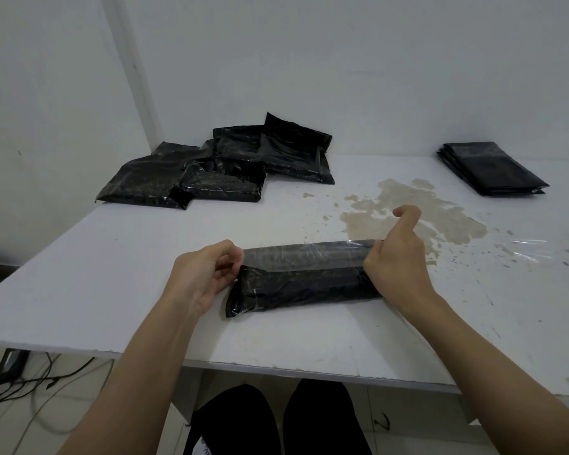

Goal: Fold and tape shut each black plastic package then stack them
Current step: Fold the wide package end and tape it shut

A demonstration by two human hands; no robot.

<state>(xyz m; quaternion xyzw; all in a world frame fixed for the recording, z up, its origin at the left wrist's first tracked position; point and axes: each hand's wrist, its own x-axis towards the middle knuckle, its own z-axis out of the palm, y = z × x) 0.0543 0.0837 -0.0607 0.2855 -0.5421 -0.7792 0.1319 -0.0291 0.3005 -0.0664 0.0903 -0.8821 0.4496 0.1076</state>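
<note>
A folded black plastic package [296, 284] lies on the white table [119, 284] in front of me, a strip of clear tape [309, 252] running along its top fold. My left hand [207, 274] pinches the package's left end with curled fingers. My right hand [398, 257] grips the right end, thumb raised. A loose heap of black packages [217, 165] sits at the back left. A neat stack of flat black packages [493, 167] sits at the back right.
A brown stain [408, 211] spreads over the table behind my right hand. Clear film [523, 247] lies on the table to the right. The table's front edge is close to my knees. Cables [30, 382] lie on the floor at the lower left.
</note>
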